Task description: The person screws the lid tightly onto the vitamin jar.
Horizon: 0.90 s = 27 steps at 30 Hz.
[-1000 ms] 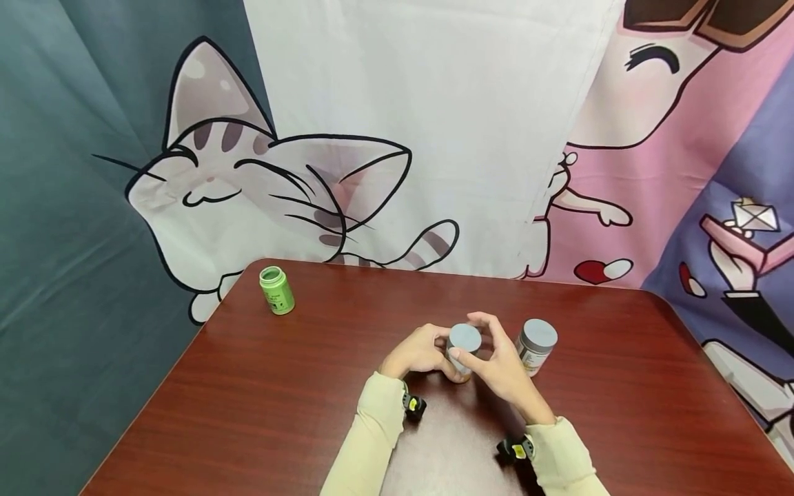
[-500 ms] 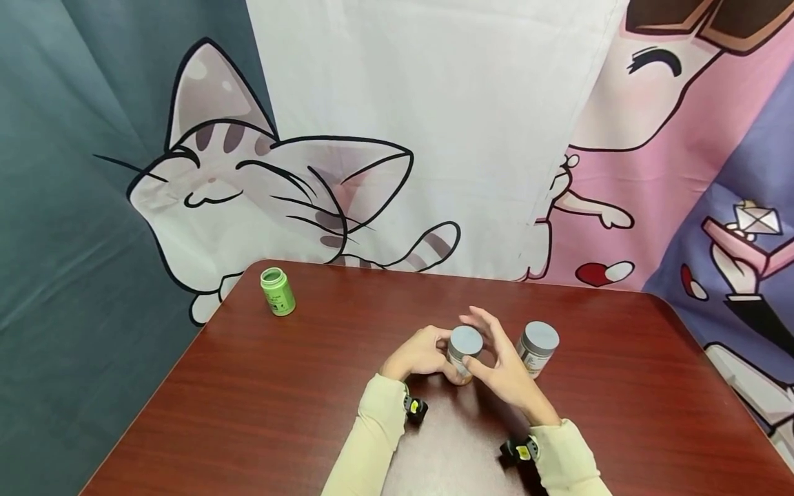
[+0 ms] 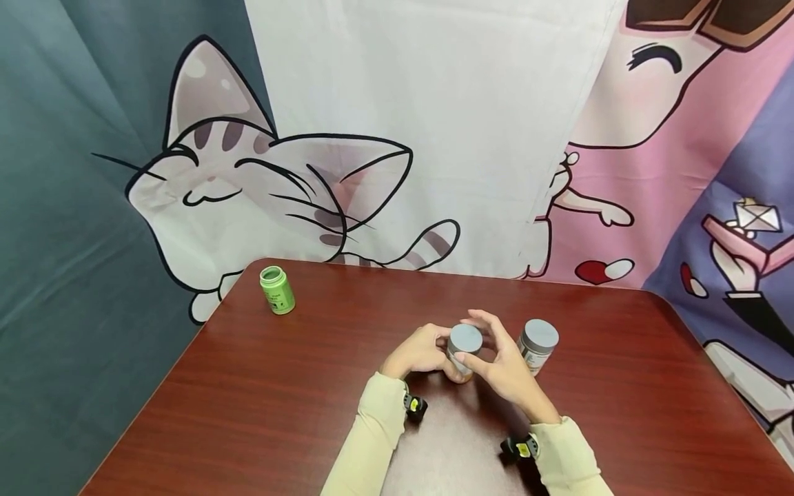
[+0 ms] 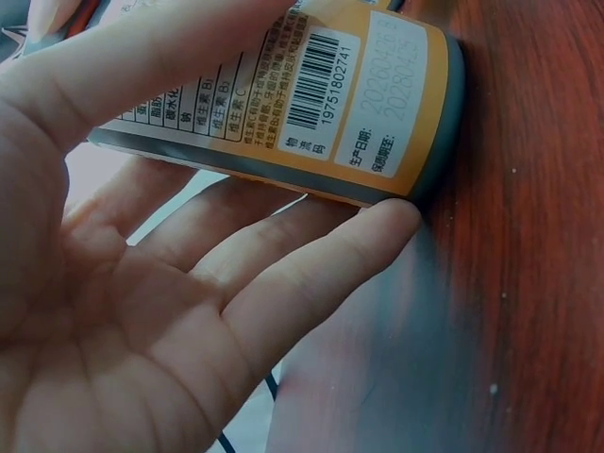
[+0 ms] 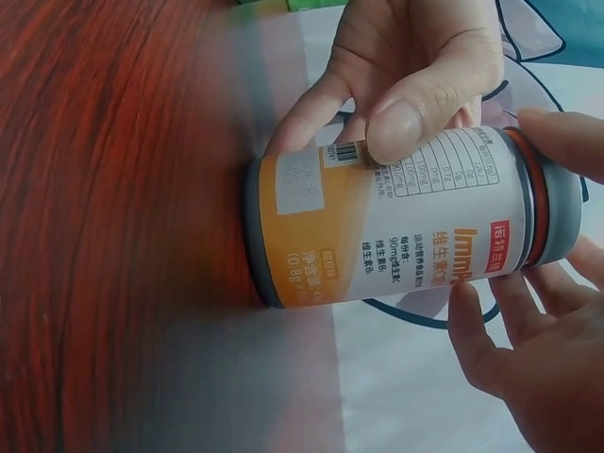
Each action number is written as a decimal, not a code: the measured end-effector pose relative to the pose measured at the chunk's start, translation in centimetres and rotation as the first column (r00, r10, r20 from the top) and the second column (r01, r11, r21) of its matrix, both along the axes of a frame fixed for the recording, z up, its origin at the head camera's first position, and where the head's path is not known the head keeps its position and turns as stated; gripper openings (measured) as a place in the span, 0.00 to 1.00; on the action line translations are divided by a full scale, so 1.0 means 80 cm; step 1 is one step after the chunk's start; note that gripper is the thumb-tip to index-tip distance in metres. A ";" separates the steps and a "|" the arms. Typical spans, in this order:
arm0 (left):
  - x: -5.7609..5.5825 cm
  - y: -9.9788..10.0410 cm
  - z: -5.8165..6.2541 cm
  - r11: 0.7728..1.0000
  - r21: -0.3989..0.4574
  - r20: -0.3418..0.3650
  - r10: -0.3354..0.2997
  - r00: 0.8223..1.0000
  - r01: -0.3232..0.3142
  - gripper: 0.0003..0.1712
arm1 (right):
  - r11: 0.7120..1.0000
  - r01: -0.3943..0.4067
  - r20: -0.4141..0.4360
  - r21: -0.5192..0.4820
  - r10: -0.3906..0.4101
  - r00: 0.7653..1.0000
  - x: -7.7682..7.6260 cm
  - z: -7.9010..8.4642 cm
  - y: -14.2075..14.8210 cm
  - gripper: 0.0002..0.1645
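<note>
A vitamin jar with an orange-and-white label stands upright on the table between both hands in the head view. Its grey lid faces up, with an orange-red band showing just under it in the right wrist view. My left hand grips the jar's body, the thumb across the label and the fingers behind; its little fingertip lies near the base. Around the lid curl the thumb and fingers of my right hand, the thumb at the lid's near edge.
A second grey-lidded jar stands just right of my right hand. Far to the left is an open green bottle without a lid. A printed cloth hangs behind the table.
The right thumb slid back right along the lid's edge, then came forward to the left again, the fingers shifting with it. The left hand and jar have kept their place.
</note>
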<state>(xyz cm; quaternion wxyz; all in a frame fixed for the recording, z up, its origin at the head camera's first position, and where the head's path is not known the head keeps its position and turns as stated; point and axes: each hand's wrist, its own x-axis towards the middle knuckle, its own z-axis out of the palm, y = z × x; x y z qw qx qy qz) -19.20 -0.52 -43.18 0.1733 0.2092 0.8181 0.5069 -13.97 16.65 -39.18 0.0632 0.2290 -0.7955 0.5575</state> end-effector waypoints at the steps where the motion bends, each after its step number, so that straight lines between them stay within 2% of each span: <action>1: 0.000 0.000 0.000 1.000 0.000 0.000 0.000 1.000 0.000 0.27 | 1.000 0.004 -0.004 0.006 -0.004 1.000 0.000 0.000 -0.001 0.39; 16: -0.001 0.000 0.001 1.000 0.008 -0.014 -0.005 1.000 0.005 0.25 | 0.985 0.134 -0.109 0.110 -0.122 0.987 0.005 -0.003 -0.012 0.37; 20: -0.002 -0.001 0.002 1.000 -0.013 -0.042 -0.020 0.999 0.020 0.23 | 0.984 0.127 -0.099 0.122 -0.116 0.988 0.004 -0.004 -0.011 0.41; 23: -0.002 -0.002 0.001 0.999 -0.032 -0.061 -0.021 0.998 0.019 0.22 | 0.989 0.086 -0.086 0.123 -0.076 0.993 0.004 -0.004 -0.008 0.43; 27: -0.003 -0.001 0.001 1.000 -0.026 -0.052 -0.018 0.998 0.017 0.23 | 0.995 0.032 -0.093 0.099 -0.023 0.995 0.002 -0.003 -0.006 0.43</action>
